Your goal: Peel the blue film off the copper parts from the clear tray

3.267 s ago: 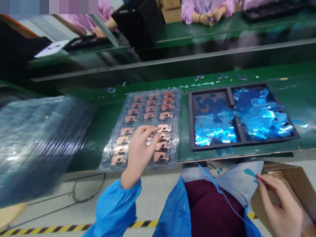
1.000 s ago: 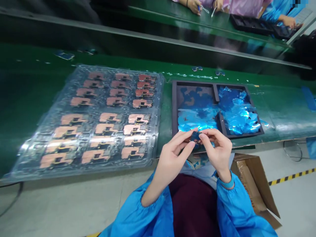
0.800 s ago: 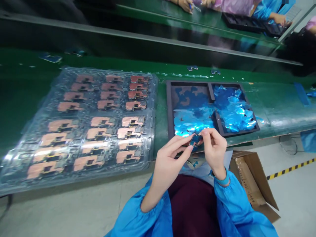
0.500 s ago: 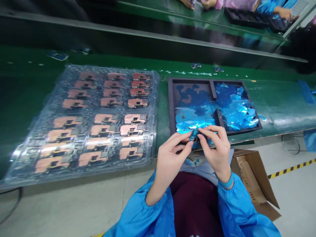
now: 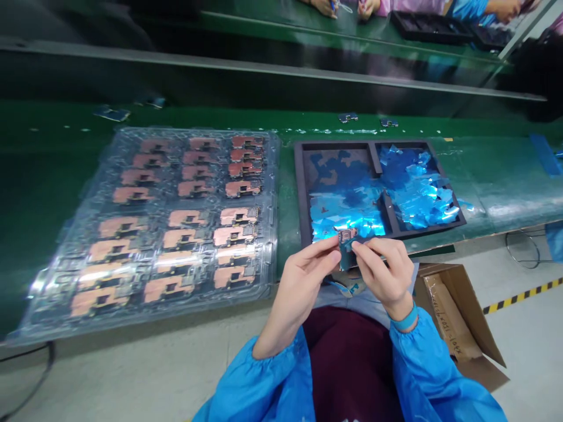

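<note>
Between thumb and fingers, my left hand (image 5: 303,275) pinches a small circuit board (image 5: 347,235) by its left end. Copper and metal parts show on the board's upper face. My right hand (image 5: 386,271) is closed at the fingertips on a piece of blue film (image 5: 347,259), which hangs just below the board; whether the film still touches it I cannot tell. Both hands are at the near edge of a black divided tray (image 5: 301,193). Sheets of blue film (image 5: 417,187) lie heaped in its compartments.
To the left, a clear plastic tray (image 5: 275,234) carries rows of copper-faced boards (image 5: 189,237). Loose boards (image 5: 348,118) lie behind the black tray. A cardboard box (image 5: 457,328) stands on the floor at lower right. Across the bench, another person's hands (image 5: 325,7) are at work.
The blue film has come down off the board's face, exposing copper and metal. My right hand has moved slightly down with the film, while my left keeps hold of the board.
</note>
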### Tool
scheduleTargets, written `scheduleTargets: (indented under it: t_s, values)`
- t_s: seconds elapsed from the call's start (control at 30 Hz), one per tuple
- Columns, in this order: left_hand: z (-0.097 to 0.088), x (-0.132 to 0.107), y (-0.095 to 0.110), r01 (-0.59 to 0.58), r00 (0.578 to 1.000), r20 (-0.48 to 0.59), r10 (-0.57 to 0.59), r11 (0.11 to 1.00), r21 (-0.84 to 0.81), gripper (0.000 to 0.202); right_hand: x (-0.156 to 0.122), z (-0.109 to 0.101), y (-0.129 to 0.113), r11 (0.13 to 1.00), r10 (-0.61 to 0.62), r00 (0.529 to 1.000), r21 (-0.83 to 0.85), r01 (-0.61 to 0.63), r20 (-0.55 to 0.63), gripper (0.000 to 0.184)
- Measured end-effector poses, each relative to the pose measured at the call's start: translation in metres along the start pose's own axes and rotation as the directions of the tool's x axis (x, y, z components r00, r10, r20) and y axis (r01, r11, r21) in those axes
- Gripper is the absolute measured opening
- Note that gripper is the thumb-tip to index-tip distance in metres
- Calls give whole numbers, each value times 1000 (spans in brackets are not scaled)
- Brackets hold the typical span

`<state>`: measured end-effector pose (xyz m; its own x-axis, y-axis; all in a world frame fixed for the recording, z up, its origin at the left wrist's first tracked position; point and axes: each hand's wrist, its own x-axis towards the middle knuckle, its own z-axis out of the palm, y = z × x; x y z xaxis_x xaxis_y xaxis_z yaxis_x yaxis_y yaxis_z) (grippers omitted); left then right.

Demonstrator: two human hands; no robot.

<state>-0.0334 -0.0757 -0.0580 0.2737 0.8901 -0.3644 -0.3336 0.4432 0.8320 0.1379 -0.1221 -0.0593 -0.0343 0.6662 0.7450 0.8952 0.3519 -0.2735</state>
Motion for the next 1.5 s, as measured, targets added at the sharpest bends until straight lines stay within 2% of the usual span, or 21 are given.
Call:
scheduleTargets:
  t_s: [0.17, 0.33, 0.47, 0.53, 0.6, 0.63, 0.7, 0.77, 0.8, 0.87, 0.93, 1.0, 1.07, 1.17, 1.23, 1.3, 1.43, 1.5]
  values:
    - [-1, 6, 3, 87, 996, 39, -81, 978, -189, 36, -5, -5, 0, 997, -73, 990, -3, 74, 118, 25]
    - [0, 9, 8, 146, 989, 60, -135, 958, -246, 33, 1, -10, -1, 982, -142, 986, 140, 130, 84, 27]
    - [3, 13, 10, 80, 996, -11, -88, 951, -298, 25, -1, -16, -5, 965, -146, 988, 230, 128, 60, 25]
    - [3, 15, 11, 26, 995, -82, -56, 942, -334, 22, -2, -16, -7, 960, -76, 997, 272, 66, 25, 24]
    - [3, 14, 12, -22, 992, -125, -24, 936, -351, 21, 1, -12, -5, 960, 75, 996, 272, -61, -41, 22]
    - [3, 13, 13, -44, 991, -132, -3, 937, -347, 20, 5, -7, -1, 955, 174, 982, 257, -150, -75, 19]
    - [4, 10, 14, -89, 990, -133, 49, 947, -309, 21, 17, 6, 13, 911, 376, 921, 222, -348, -103, 10]
    - [7, 7, 15, -133, 984, -151, 98, 960, -247, 25, 31, 23, 30, 856, 500, 866, 165, -491, -19, 9]
    - [8, 6, 14, -150, 979, -169, 115, 966, -211, 26, 37, 30, 38, 851, 512, 858, 107, -514, 48, 13]
    - [9, 6, 13, -174, 965, -221, 138, 973, -154, 28, 46, 39, 44, 867, 496, 859, -19, -498, 124, 21]
    - [9, 6, 12, -183, 951, -273, 143, 975, -127, 30, 48, 41, 36, 881, 473, 874, -41, -471, 114, 28]
    - [9, 7, 10, -179, 944, -300, 134, 976, -127, 32, 44, 38, 18, 883, 439, 887, 112, -455, 145, 35]
    - [9, 8, 8, -169, 947, -297, 122, 975, -141, 34, 38, 35, -3, 837, 375, 891, 319, -444, 255, 36]
    - [10, 8, 4, -159, 959, -262, 109, 971, -180, 35, 29, 35, -20, 714, 368, 866, 493, -497, 340, 14]
    - [10, 8, 3, -176, 958, -255, 128, 969, -175, 36, 26, 37, -22, 652, 413, 841, 532, -541, 349, 10]
    - [10, 6, 4, -217, 945, -273, 181, 970, -108, 38, 25, 38, -21, 634, 430, 834, 541, -552, 346, 10]
    - [8, -3, 10, -281, 895, -333, 296, 955, 95, 38, 27, 37, -24, 699, 365, 890, 550, -456, 273, 15]
    - [6, -7, 14, -306, 869, -364, 336, 942, 140, 37, 28, 36, -29, 714, 310, 914, 571, -406, 262, 8]
